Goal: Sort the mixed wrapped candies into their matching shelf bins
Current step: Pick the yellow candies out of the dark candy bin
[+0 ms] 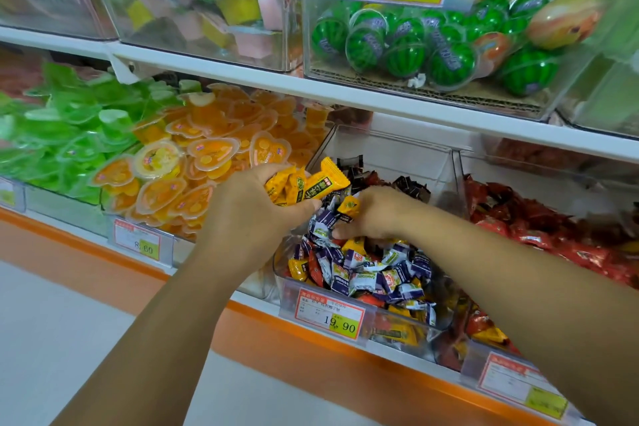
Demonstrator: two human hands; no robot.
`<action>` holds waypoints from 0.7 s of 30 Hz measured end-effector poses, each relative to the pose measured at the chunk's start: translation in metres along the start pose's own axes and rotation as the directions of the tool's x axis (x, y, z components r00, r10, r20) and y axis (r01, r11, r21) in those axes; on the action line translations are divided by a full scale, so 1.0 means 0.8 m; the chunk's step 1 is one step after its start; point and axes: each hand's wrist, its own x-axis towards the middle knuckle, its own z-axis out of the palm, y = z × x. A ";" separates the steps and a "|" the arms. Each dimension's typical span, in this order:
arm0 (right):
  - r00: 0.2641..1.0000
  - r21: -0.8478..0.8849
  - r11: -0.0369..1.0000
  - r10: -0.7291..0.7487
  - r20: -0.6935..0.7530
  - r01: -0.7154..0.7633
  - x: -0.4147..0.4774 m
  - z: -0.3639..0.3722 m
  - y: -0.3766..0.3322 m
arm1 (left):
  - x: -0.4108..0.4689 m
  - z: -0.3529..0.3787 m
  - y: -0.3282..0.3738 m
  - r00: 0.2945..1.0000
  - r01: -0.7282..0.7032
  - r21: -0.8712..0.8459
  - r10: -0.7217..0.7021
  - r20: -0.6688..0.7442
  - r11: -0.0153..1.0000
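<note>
The left hand (249, 204) has its fingers (297, 211) clamped on a bunch of yellow candies (307, 185), glossy pillow wrappers with dark print, just above the clear mixed bin (390, 145). The right hand (377, 214) digs into the purple-white, yellow and red pile (373, 273); its grip cannot be told. An upper shelf (380, 104) overhangs the bin's back.

Two hands (249, 204) — two shelves (345, 97) in view.
</note>
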 end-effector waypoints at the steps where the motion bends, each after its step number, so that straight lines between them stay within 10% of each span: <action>1: 0.999 -0.055 0.998 0.037 -0.019 -0.038 0.003 0.005 -0.002 | 0.000 0.000 -0.001 1.000 -0.003 -0.004 0.003 0.003 1.000; 13: 0.977 0.220 0.960 -0.195 0.088 0.171 -0.035 -0.026 0.003 | 0.001 -0.008 -0.009 1.000 -0.016 -0.045 0.016 0.003 0.999; 21: 0.881 0.090 0.904 -0.426 0.206 0.417 -0.021 0.012 -0.046 | -0.005 -0.019 -0.010 0.996 -0.062 -0.108 0.055 -0.067 0.992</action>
